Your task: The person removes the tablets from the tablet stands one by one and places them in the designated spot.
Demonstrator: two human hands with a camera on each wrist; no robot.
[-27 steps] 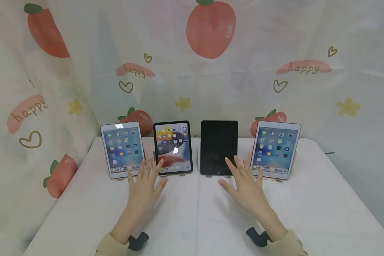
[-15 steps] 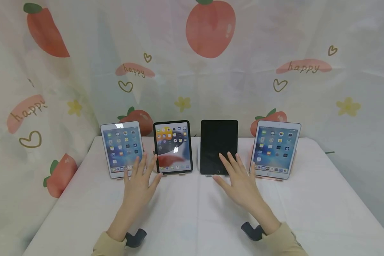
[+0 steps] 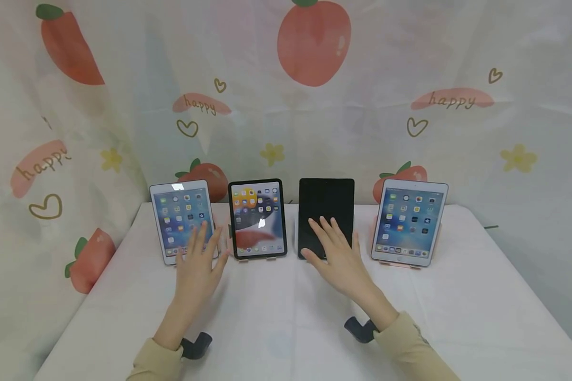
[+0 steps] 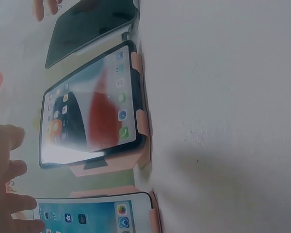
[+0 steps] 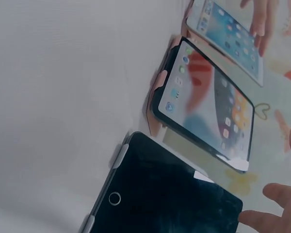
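Observation:
My left hand, fingers spread, overlaps the lower part of the white-framed tablet at the far left in the head view. Beside it stands a black-framed tablet with its home screen lit. My right hand reaches over the dark-screened black tablet, fingers straight and apart, holding nothing. At the right end leans another white-framed tablet, lit with app icons. In the left wrist view the left fingertips show at the left edge; the right fingertips appear near the black tablet's top corner in the right wrist view.
Pinkish stands prop up tablets on a white-covered table. Behind rises a cloth backdrop printed with fruit, hearts and "happy". A black curved piece sticks out at the left wrist, with another at the right wrist.
Both hands have shifted left with fingers spread. The left has moved off the black-framed tablet's edge toward the leftmost one; the right has left the right-hand white tablet. The tablets have stayed put.

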